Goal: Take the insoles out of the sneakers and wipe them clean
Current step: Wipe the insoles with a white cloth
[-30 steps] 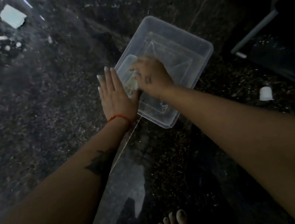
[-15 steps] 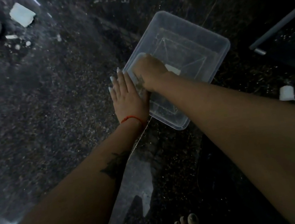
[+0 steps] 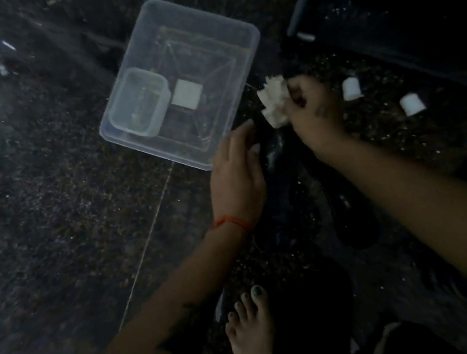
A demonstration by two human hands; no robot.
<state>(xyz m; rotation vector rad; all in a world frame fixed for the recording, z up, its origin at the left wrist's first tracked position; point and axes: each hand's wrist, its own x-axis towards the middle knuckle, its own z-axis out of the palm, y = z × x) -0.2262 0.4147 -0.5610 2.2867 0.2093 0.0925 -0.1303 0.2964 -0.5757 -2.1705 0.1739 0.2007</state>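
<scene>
A dim indoor room, likely a home, seen from above. The dark, speckled, polished stone floor (image 3: 50, 202) fills the view and reflects light at 7 o'clock. A clear rectangular plastic storage tub (image 3: 205, 27) sits on it at 12 o'clock. A bare foot with dark-painted toenails (image 3: 250, 336) stands at 6 o'clock. Two small white plastic caps (image 3: 352, 88) cover dark furniture legs at 2 o'clock.

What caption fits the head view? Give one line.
Right hand holds a crumpled white cloth above a dark insole, left hand steadying it beside a clear tub.
</scene>
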